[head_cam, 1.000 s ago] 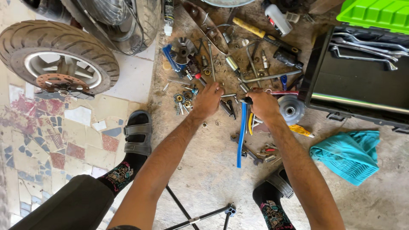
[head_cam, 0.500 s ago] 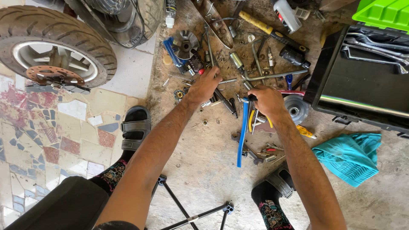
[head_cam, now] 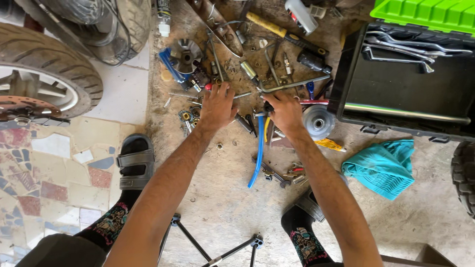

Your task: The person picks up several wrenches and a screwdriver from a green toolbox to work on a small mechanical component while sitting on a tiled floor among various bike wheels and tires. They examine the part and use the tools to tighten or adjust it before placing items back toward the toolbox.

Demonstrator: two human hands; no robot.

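Blue hose (head_cam: 257,151) is lying on the concrete just left of the metal pulley (head_cam: 317,121), and my right hand (head_cam: 284,111) is closed around its top end. My left hand (head_cam: 216,105) is spread flat over the small parts further left of the pulley, holding nothing. Looks like early days to me: tools and bits scattered everywhere, nothing assembled yet.

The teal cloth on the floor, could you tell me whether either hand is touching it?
No, the teal cloth lies apart, while the left hand and right hand rest among the scattered tools.
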